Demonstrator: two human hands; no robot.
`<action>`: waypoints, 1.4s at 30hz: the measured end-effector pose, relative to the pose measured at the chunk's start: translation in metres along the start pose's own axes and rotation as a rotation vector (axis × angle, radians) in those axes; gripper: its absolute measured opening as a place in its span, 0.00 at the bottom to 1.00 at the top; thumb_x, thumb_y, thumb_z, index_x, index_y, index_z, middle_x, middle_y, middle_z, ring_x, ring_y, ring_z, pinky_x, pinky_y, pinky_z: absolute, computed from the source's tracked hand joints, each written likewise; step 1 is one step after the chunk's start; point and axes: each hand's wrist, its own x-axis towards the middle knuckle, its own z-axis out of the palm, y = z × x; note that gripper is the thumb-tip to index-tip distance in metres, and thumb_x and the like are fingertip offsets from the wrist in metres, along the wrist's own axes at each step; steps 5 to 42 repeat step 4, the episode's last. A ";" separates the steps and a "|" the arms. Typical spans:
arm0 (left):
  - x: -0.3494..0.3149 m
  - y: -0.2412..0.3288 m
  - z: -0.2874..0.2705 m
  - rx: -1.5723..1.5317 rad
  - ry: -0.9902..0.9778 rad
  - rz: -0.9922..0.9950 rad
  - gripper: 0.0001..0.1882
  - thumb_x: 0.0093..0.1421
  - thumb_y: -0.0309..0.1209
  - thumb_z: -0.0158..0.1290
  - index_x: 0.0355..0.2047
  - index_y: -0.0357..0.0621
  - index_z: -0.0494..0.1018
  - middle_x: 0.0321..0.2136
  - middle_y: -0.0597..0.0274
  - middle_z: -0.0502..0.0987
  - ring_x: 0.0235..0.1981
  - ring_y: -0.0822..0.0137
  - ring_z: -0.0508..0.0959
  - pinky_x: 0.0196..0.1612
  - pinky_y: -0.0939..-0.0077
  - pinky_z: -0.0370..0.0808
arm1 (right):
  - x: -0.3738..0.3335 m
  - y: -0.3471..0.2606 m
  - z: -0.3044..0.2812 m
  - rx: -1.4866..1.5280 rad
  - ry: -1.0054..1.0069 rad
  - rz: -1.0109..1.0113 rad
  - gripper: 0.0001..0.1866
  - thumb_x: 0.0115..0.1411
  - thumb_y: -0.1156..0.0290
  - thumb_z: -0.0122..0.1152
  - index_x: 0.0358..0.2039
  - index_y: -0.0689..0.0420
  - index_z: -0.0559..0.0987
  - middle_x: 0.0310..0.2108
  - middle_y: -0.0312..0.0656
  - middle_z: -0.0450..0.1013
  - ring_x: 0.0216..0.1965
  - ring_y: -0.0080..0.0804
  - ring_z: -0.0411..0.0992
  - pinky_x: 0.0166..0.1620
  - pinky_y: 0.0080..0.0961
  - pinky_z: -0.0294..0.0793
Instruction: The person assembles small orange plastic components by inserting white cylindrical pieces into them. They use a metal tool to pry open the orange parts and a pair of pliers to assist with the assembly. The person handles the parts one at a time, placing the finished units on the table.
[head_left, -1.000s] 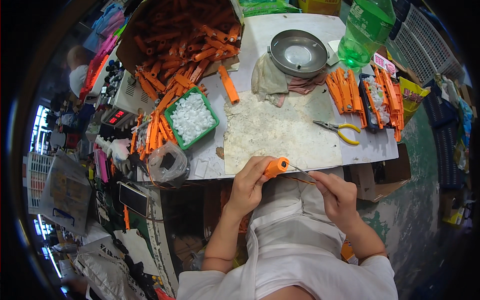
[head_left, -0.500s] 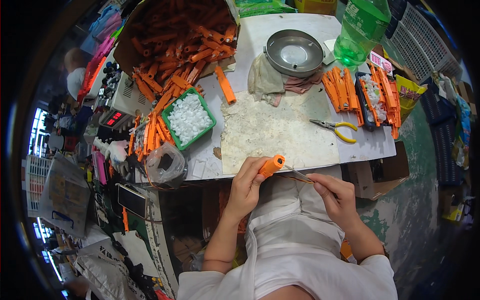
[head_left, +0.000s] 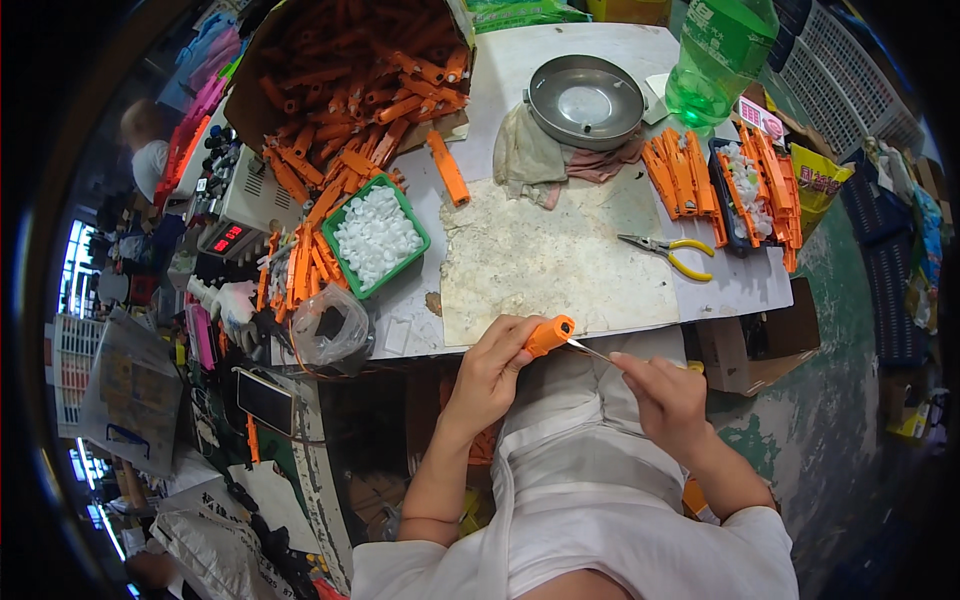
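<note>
My left hand [head_left: 490, 375] is closed around an orange plastic housing [head_left: 546, 338], a small tube-like part with a dark opening at its end facing right. In my right hand [head_left: 668, 398] the fingers pinch a slim metal tool [head_left: 592, 351]; most of it is hidden, so its exact kind does not show. The tool's thin tip reaches the open end of the housing. Both hands are above my lap, just off the table's front edge. A bit of yellow shows beside my right hand.
A box [head_left: 350, 80] spills orange housings onto the table. Beside it sits a green tray [head_left: 425, 240] of white pieces. Yellow-handled pliers [head_left: 668, 252], a metal bowl [head_left: 586, 100], a green bottle [head_left: 722, 60] and stacked orange housings [head_left: 685, 175] lie to the right.
The housing has turned slightly and shifted a little down in my left hand. My right hand has moved slightly left and down, its fingers further along the tool.
</note>
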 end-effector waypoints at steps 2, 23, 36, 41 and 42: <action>0.000 0.001 0.000 -0.002 0.000 0.006 0.20 0.56 0.17 0.47 0.50 0.40 0.70 0.39 0.51 0.73 0.36 0.57 0.76 0.40 0.76 0.71 | -0.004 0.001 0.004 -0.025 0.031 -0.024 0.15 0.57 0.79 0.57 0.45 0.56 0.78 0.21 0.42 0.72 0.17 0.30 0.66 0.22 0.24 0.64; -0.001 0.000 0.000 -0.003 0.002 0.006 0.20 0.56 0.17 0.47 0.50 0.40 0.70 0.39 0.51 0.73 0.36 0.57 0.76 0.40 0.76 0.71 | -0.002 0.000 0.009 0.162 0.027 0.095 0.16 0.56 0.80 0.58 0.45 0.55 0.78 0.23 0.41 0.75 0.17 0.29 0.66 0.21 0.23 0.63; -0.001 0.000 0.000 -0.003 0.002 0.006 0.20 0.56 0.17 0.47 0.50 0.40 0.70 0.39 0.51 0.73 0.36 0.57 0.76 0.40 0.76 0.71 | -0.002 0.000 0.009 0.162 0.027 0.095 0.16 0.56 0.80 0.58 0.45 0.55 0.78 0.23 0.41 0.75 0.17 0.29 0.66 0.21 0.23 0.63; -0.001 0.000 0.000 -0.003 0.002 0.006 0.20 0.56 0.17 0.47 0.50 0.40 0.70 0.39 0.51 0.73 0.36 0.57 0.76 0.40 0.76 0.71 | -0.002 0.000 0.009 0.162 0.027 0.095 0.16 0.56 0.80 0.58 0.45 0.55 0.78 0.23 0.41 0.75 0.17 0.29 0.66 0.21 0.23 0.63; -0.001 0.000 0.000 -0.003 0.002 0.006 0.20 0.56 0.17 0.47 0.50 0.40 0.70 0.39 0.51 0.73 0.36 0.57 0.76 0.40 0.76 0.71 | -0.002 0.000 0.009 0.162 0.027 0.095 0.16 0.56 0.80 0.58 0.45 0.55 0.78 0.23 0.41 0.75 0.17 0.29 0.66 0.21 0.23 0.63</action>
